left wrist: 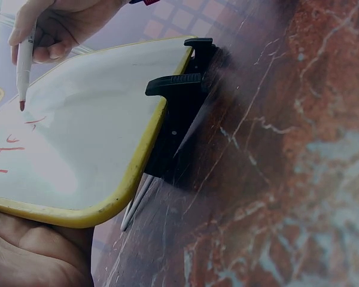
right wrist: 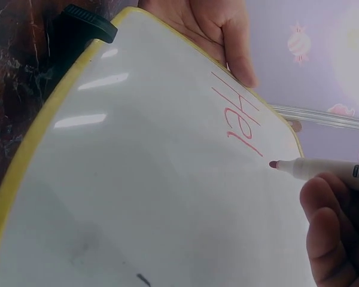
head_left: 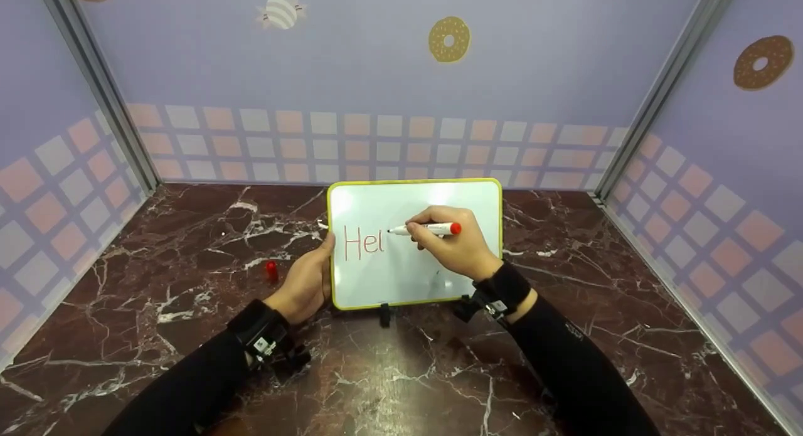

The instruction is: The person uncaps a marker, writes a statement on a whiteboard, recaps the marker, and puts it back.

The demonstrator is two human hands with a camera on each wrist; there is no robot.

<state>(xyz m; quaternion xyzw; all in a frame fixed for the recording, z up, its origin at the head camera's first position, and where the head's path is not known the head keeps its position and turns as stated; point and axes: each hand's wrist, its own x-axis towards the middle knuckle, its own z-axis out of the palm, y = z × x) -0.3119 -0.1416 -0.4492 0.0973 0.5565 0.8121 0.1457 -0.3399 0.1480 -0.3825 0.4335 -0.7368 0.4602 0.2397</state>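
A: Right hand?
B: Pinching marker, centre of frame; tip just beside red "Hel".
A: Left hand?
B: Gripping whiteboard, mid-frame, by its left edge. Red cap on table, left of centre.

Between your forearms, you have a wide stretch of table to pass over, up to the black clips jutting from the board's lower edge. Your left hand blocks the left edge of the whiteboard; the red cap stands near it, on its outer side. Your right hand and marker bar the board's middle right, and your wrist crosses its lower right corner. You can pass along the top strip, above that hand. Right of the board, you have room until the right wall.
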